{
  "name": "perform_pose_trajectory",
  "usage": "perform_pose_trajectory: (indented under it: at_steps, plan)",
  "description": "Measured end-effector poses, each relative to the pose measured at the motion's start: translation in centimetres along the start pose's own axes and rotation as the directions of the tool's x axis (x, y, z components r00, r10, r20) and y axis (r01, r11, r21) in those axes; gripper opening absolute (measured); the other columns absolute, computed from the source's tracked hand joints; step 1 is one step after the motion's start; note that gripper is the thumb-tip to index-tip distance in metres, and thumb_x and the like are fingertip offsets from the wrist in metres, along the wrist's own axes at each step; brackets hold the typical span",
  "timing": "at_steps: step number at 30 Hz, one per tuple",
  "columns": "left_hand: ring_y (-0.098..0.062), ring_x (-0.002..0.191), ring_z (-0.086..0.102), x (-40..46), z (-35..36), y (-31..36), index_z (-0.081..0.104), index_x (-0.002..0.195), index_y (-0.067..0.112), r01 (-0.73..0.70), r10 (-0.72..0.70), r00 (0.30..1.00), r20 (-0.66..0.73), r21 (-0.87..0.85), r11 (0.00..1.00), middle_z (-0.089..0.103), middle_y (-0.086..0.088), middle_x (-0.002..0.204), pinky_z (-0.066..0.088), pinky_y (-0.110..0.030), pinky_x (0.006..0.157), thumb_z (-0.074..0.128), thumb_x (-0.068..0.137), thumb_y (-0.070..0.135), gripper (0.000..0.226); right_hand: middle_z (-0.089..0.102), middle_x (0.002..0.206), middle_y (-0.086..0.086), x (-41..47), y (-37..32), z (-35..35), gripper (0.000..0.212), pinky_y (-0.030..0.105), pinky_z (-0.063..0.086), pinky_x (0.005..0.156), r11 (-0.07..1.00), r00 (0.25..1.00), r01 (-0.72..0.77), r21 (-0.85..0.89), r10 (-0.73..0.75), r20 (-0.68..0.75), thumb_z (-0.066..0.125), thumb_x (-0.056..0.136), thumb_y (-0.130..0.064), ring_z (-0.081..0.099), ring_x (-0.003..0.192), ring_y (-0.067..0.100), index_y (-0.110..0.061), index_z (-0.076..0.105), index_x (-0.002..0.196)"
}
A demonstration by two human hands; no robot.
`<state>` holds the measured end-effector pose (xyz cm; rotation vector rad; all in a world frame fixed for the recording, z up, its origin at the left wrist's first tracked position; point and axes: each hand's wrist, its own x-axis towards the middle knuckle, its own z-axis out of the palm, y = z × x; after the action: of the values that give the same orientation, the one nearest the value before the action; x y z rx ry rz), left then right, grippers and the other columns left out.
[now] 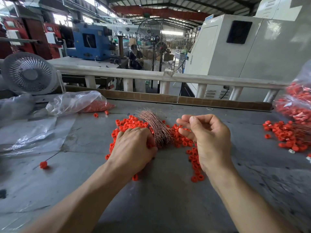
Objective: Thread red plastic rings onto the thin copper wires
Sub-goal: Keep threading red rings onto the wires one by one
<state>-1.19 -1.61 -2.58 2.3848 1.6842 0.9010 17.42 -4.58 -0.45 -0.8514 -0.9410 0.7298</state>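
Observation:
A bundle of thin copper wires (155,126) lies on the grey table (161,195), in the middle of a heap of loose red plastic rings (129,123). My left hand (133,148) rests palm down on the rings just left of the bundle, fingers curled into the heap; what they hold is hidden. My right hand (208,137) is raised right of the bundle, thumb and forefinger pinching a single thin copper wire (185,123).
A ring threaded on a wire (43,164) lies at the left. A plastic bag of rings (80,103) sits at the back left, another bag and pile of red rings (289,133) at the right. A white fan (29,74) stands back left.

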Motion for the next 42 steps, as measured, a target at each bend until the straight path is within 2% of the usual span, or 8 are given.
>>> perform_pose_trajectory:
  at_steps: [6,9,16,20,28,36,39,42]
  plan:
    - [-0.001,0.075,0.065,0.3,-0.1,0.6,0.065,0.085,0.034,0.030,-0.067,0.995,-0.076,-0.410,0.911,0.069,0.018,0.081,0.047,-0.014,0.064,0.076,0.083,0.024,0.015,0.074,0.079,0.008,0.1,-0.2,-0.3,0.007,0.030,0.060,0.059,0.997,0.998,0.040,-0.060,-0.043,-0.037,0.064,0.100,-0.006,0.074,0.069,0.024,-0.005,0.065,0.093]
    - [-0.010,0.077,0.068,0.4,0.0,0.9,0.069,0.088,0.033,0.016,-0.064,0.996,-0.065,-0.573,0.819,0.071,0.011,0.084,0.055,-0.027,0.069,0.076,0.084,0.021,0.014,0.074,0.077,0.006,-0.1,-0.2,-0.4,0.010,0.027,0.055,0.052,0.989,0.998,0.061,-0.134,-0.063,-0.014,0.062,0.101,-0.008,0.066,0.061,0.016,-0.009,0.070,0.095]
    - [-0.012,0.075,0.061,0.4,-0.4,1.2,0.075,0.101,0.025,0.028,-0.037,0.999,0.010,-0.846,0.532,0.071,-0.009,0.087,0.052,-0.028,0.070,0.075,0.088,0.017,0.015,0.071,0.072,-0.001,-0.9,-0.1,-0.1,0.015,0.024,0.050,0.049,0.928,0.989,0.146,-0.342,-0.128,0.074,0.059,0.102,-0.009,0.058,0.056,0.008,-0.014,0.073,0.101]
    - [-0.007,0.075,0.063,0.3,-0.8,1.4,0.076,0.104,0.024,0.029,-0.030,0.999,0.016,-0.885,0.465,0.074,0.001,0.088,0.052,-0.020,0.069,0.074,0.093,0.011,0.017,0.067,0.068,-0.006,-1.2,-0.3,0.1,0.015,0.019,0.046,0.054,0.893,0.979,0.199,-0.405,-0.162,0.124,0.061,0.102,-0.013,0.059,0.058,0.004,-0.017,0.075,0.100]
    - [-0.010,0.077,0.063,0.1,-0.9,1.7,0.076,0.107,0.023,0.006,0.011,1.000,0.012,-0.905,0.425,0.075,0.000,0.091,0.053,-0.021,0.069,0.075,0.092,0.014,0.018,0.061,0.067,-0.012,-1.3,-0.5,0.0,0.014,0.013,0.037,0.052,0.838,0.957,0.288,-0.463,-0.235,0.169,0.063,0.099,-0.009,0.052,0.054,0.004,-0.014,0.075,0.094]
    - [-0.015,0.080,0.063,-0.1,-1.2,1.9,0.077,0.109,0.023,-0.006,0.033,0.999,0.008,-0.913,0.408,0.073,-0.002,0.089,0.052,-0.026,0.070,0.074,0.087,0.022,0.022,0.065,0.072,-0.011,-1.2,-0.3,0.0,0.019,0.023,0.045,0.057,0.826,0.950,0.294,-0.481,-0.196,0.244,0.062,0.101,-0.013,0.054,0.060,0.005,-0.026,0.076,0.103]
    - [-0.017,0.082,0.063,-0.1,-1.3,1.9,0.077,0.112,0.021,0.004,0.024,1.000,0.014,-0.924,0.381,0.073,-0.005,0.091,0.053,-0.027,0.071,0.073,0.085,0.024,0.028,0.068,0.077,-0.011,-1.4,-0.3,0.0,0.023,0.014,0.041,0.056,0.836,0.946,0.277,-0.474,-0.151,0.286,0.059,0.103,-0.014,0.054,0.057,0.002,-0.030,0.074,0.112]
    - [-0.013,0.082,0.064,0.0,-1.3,1.8,0.077,0.114,0.018,0.019,0.014,1.000,0.026,-0.935,0.354,0.072,-0.001,0.088,0.054,-0.025,0.069,0.072,0.088,0.017,0.026,0.073,0.082,-0.014,-1.5,-0.5,0.1,0.019,0.013,0.048,0.068,0.835,0.948,0.265,-0.482,-0.135,0.288,0.062,0.102,-0.016,0.066,0.074,0.001,-0.028,0.072,0.113]
